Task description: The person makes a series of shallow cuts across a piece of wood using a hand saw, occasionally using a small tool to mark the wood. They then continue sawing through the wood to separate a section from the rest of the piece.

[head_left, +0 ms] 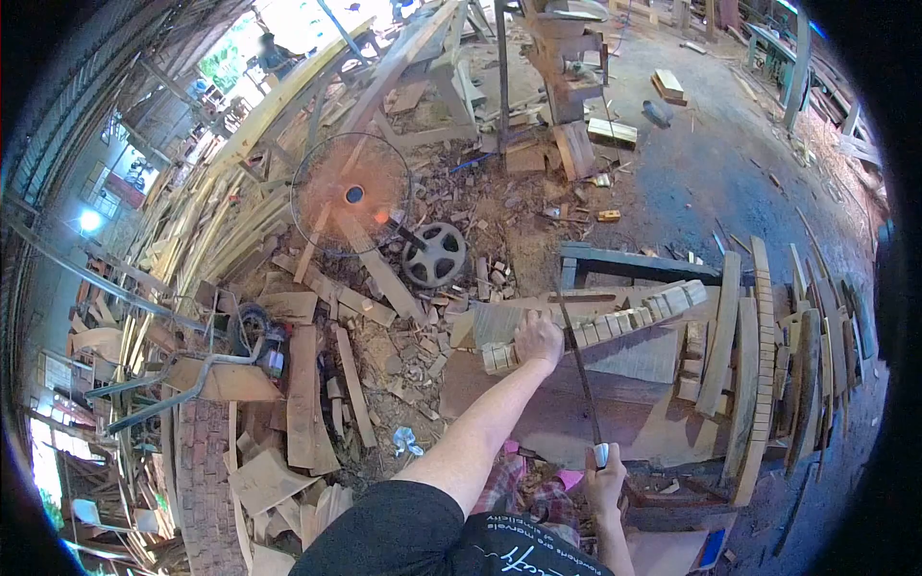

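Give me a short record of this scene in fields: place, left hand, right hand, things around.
place: wood workshop, floor covered with offcuts and planks
left hand: holds down a curved wood piece made of glued blocks, on a bench
right hand: closed on the handle of a thin saw, blade crossing the wood piece
near right: curved wood strips leaning in a row
on floor: fan, black wheel

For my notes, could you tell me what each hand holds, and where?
Left hand grips the pale, notched curved wooden piece near its left end; right hand holds the thin dark saw by its lower handle.
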{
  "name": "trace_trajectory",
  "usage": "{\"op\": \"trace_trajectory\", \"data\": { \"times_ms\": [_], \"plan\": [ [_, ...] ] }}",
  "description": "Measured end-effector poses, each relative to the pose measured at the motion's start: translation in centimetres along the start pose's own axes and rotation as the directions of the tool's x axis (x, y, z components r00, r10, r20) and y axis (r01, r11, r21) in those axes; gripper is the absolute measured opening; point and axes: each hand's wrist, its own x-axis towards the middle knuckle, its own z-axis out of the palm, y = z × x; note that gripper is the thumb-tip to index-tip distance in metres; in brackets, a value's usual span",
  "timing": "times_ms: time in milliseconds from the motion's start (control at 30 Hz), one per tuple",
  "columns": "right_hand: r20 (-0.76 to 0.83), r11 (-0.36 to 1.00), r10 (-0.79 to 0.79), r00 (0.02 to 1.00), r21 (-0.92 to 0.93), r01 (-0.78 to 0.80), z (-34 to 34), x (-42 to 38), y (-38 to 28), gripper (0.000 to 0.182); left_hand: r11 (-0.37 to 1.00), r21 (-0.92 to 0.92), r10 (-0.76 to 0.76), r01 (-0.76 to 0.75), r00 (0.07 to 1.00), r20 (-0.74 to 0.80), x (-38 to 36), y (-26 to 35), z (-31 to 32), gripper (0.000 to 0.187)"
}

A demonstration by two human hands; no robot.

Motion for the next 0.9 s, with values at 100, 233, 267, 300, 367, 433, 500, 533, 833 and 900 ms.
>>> {"op": "trace_trajectory", "data": {
  "times_ms": [100,233,267,300,367,433,500,533,833,900],
  "plan": [
    [-0.062,0.988,-0.152,0.986,-0.04,0.15,1.4,2.5,-0.8,0.023,1.0,-0.002,0.009,-0.009,0.997,0.076,0.2,-0.1,-0.3,0.029],
    [-0.055,0.989,-0.134,0.989,-0.07,0.13,3.2,6.4,-2.4,0.021,1.0,0.007,0.01,-0.01,0.999,0.033,0.2,-0.4,0.4,0.029],
    [-0.059,0.986,-0.152,0.987,-0.071,0.148,3.0,6.1,-2.1,0.021,1.0,-0.001,0.009,-0.009,1.0,0.013,0.2,-0.5,0.6,0.028],
    [-0.058,0.983,-0.169,0.984,-0.078,0.164,2.8,5.5,-1.6,0.021,1.0,-0.013,0.006,-0.006,1.0,-0.002,0.2,-0.5,0.7,0.028],
    [-0.042,0.989,-0.14,0.989,-0.051,0.138,1.0,2.3,-0.6,0.021,1.0,0.007,0.003,-0.004,0.999,0.037,0.3,-0.2,0.2,0.028],
    [-0.013,0.994,-0.108,0.994,-0.028,0.108,0.5,1.7,-0.2,0.022,1.0,0.029,-0.01,0.008,0.997,0.082,0.3,0.0,-0.2,0.027],
    [-0.04,0.994,-0.102,0.994,-0.037,0.1,1.1,1.6,0.1,0.023,0.999,0.05,-0.014,0.01,0.996,0.084,0.3,0.1,-0.4,0.027],
    [-0.043,0.994,-0.106,0.993,-0.04,0.104,1.3,2.9,-1.8,0.022,0.999,0.051,-0.015,0.011,0.996,0.084,0.2,0.1,-0.3,0.027],
    [-0.026,0.995,-0.085,0.996,-0.05,0.083,0.3,1.9,-1.6,0.024,1.0,-0.008,-0.016,0.016,1.0,0.023,0.4,-0.1,0.4,0.024],
    [0.003,1.0,-0.017,1.0,-0.007,0.017,0.0,1.4,-1.7,0.024,0.999,-0.033,-0.015,0.016,0.999,0.032,0.1,0.0,0.0,0.025]
  ]
}}
